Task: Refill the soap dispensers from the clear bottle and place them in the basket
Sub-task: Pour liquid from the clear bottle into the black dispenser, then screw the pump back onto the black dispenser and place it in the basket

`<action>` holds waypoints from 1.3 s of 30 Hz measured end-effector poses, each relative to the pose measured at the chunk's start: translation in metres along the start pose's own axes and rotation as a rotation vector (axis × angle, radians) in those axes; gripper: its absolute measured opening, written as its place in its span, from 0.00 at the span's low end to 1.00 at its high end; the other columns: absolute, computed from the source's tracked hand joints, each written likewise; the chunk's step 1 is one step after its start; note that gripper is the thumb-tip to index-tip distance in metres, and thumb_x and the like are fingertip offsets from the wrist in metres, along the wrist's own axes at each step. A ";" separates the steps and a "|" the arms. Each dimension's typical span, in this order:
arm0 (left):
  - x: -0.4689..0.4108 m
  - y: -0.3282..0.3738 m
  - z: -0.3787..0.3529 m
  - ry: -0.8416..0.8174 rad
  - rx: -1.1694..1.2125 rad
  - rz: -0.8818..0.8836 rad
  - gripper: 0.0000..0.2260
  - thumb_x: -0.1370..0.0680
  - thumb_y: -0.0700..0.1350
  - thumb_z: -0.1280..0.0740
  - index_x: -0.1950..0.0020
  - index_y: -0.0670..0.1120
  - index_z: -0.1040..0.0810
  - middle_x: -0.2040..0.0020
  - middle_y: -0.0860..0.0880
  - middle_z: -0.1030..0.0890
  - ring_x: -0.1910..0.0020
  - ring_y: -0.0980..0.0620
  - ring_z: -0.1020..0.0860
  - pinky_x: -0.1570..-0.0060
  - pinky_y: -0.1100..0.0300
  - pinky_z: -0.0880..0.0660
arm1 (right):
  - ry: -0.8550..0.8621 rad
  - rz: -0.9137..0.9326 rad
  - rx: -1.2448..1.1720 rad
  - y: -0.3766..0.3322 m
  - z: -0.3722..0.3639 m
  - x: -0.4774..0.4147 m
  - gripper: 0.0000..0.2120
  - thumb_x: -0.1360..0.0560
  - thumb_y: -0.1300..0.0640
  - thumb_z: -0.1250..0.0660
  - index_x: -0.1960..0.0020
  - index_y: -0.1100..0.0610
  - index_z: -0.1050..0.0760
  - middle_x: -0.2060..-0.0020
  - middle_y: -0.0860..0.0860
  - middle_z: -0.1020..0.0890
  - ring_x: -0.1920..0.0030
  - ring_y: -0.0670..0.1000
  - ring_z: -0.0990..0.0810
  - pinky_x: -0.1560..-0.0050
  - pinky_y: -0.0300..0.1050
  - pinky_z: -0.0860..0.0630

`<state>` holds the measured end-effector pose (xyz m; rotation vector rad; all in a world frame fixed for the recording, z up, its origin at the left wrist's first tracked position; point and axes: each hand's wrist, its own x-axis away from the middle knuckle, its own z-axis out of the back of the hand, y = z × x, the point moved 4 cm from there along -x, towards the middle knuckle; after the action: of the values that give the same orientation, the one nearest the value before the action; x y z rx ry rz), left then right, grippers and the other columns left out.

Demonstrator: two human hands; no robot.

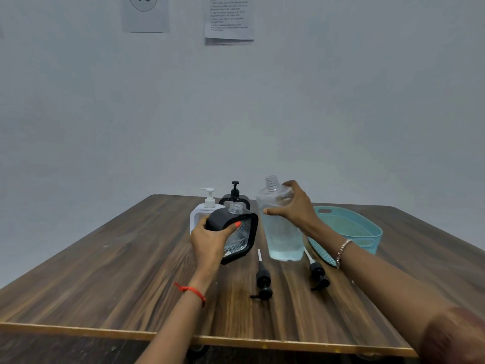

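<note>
My left hand (210, 239) grips a black soap dispenser (240, 232) with a clear ribbed front, tilted to the right, its open neck uncapped. My right hand (294, 203) holds the tall clear bottle (282, 232) near its shoulder; the bottle stands upright beside the dispenser, cap off, with pale liquid in its lower part. Behind them stand a white dispenser (203, 208) and a second black dispenser (235, 197), both with pumps on. A light blue basket (367, 227) sits at the right, behind my right forearm.
Two black pump heads with tubes lie on the wooden table (105, 271), one (262, 281) in front of the held dispenser, the other (317, 273) near the basket. The table's front edge runs along the bottom. Papers hang on the wall behind.
</note>
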<state>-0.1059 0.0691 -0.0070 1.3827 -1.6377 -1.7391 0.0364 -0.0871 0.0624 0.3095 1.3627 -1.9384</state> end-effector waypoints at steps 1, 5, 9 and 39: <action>-0.001 -0.001 0.001 -0.001 0.015 0.011 0.18 0.38 0.40 0.20 0.53 0.46 0.21 0.60 0.50 0.18 0.61 0.52 0.20 0.63 0.62 0.23 | 0.012 -0.044 -0.091 0.009 0.000 -0.001 0.32 0.42 0.59 0.19 0.44 0.56 0.31 0.53 0.51 0.22 0.54 0.52 0.21 0.58 0.40 0.23; -0.007 -0.009 0.002 -0.042 0.063 0.060 0.18 0.38 0.39 0.20 0.51 0.44 0.20 0.57 0.47 0.17 0.58 0.48 0.18 0.58 0.55 0.20 | -0.051 -0.141 -0.257 0.035 -0.006 -0.006 0.31 0.43 0.64 0.19 0.45 0.57 0.29 0.52 0.51 0.20 0.54 0.49 0.21 0.55 0.40 0.22; -0.010 -0.014 0.004 -0.067 0.121 0.107 0.17 0.38 0.37 0.21 0.53 0.45 0.20 0.55 0.44 0.16 0.55 0.44 0.17 0.53 0.50 0.20 | -0.109 -0.207 -0.318 0.055 -0.010 -0.016 0.32 0.43 0.66 0.20 0.42 0.58 0.28 0.49 0.54 0.19 0.49 0.54 0.21 0.49 0.47 0.22; -0.022 -0.008 0.000 -0.148 0.199 0.169 0.15 0.37 0.34 0.23 0.53 0.41 0.20 0.58 0.43 0.17 0.61 0.46 0.18 0.57 0.53 0.20 | -0.369 0.187 -0.024 -0.009 -0.006 0.038 0.13 0.33 0.64 0.26 0.55 0.48 0.20 0.59 0.46 0.17 0.61 0.37 0.21 0.55 0.38 0.24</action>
<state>-0.0938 0.0891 -0.0055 1.1811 -1.9926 -1.6512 0.0024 -0.0963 0.0441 0.0594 1.0742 -1.7203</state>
